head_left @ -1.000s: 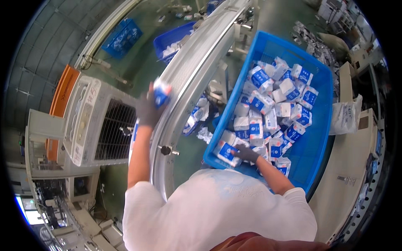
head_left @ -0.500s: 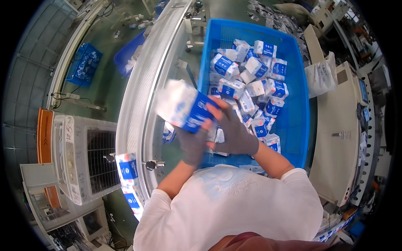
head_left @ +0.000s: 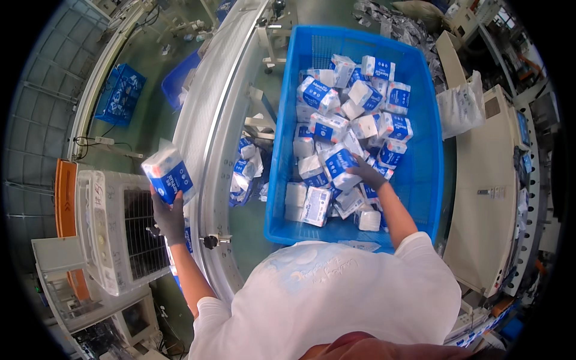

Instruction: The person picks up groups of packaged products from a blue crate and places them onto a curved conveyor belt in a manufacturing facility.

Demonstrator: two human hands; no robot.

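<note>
My left hand (head_left: 170, 217), in a grey fingerless glove, is closed round the lower end of a white and blue tissue pack (head_left: 169, 179). It holds the pack tilted above the left side of the conveyor. My right hand (head_left: 368, 173), gloved the same way, reaches into the large blue bin (head_left: 437, 180). Its fingers grip the right end of another tissue pack (head_left: 338, 167) lying over the heap. Several similar packs (head_left: 318, 96) lie jumbled in the bin, some tipped on end.
A conveyor (head_left: 201, 126) runs between the bin and a white slatted unit (head_left: 99, 228). A clamp knob (head_left: 210, 241) juts from its near edge. Under it sits a container of packs (head_left: 243, 171). At right stand a beige cabinet (head_left: 480, 204) and a plastic bag (head_left: 462, 111).
My hands, together on one pack before, have parted. The left has carried a pack leftward past the conveyor. The right has moved into the bin and taken hold of another.
</note>
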